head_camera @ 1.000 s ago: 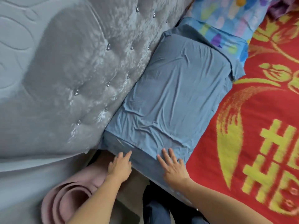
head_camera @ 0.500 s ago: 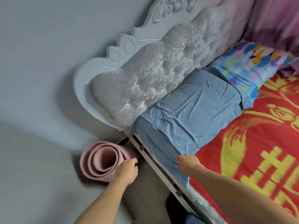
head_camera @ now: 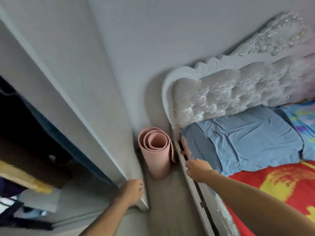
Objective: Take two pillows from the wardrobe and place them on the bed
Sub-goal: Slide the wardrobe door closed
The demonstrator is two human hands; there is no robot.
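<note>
A blue pillow (head_camera: 252,140) lies on the bed (head_camera: 276,188) against the tufted white headboard (head_camera: 230,92). Beside it, at the right edge, lies a pillow with a colourful print (head_camera: 305,126). My right hand (head_camera: 198,169) hovers over the bed's white side rail (head_camera: 194,188), just off the blue pillow's near corner, fingers loosely curled and holding nothing. My left hand (head_camera: 132,191) is at the lower edge of the white wardrobe door (head_camera: 71,92), loosely open and holding nothing. The wardrobe's dark interior (head_camera: 25,133) shows at the left.
A rolled pink mat (head_camera: 157,150) stands on the floor in the corner between wardrobe and bed. A red and yellow blanket (head_camera: 281,184) covers the bed. A narrow strip of floor (head_camera: 167,210) runs between the wardrobe and the bed rail.
Both hands have come off the blue pillow, which stays on the bed. My view has swung left toward the wardrobe; my left hand has moved to the door's edge.
</note>
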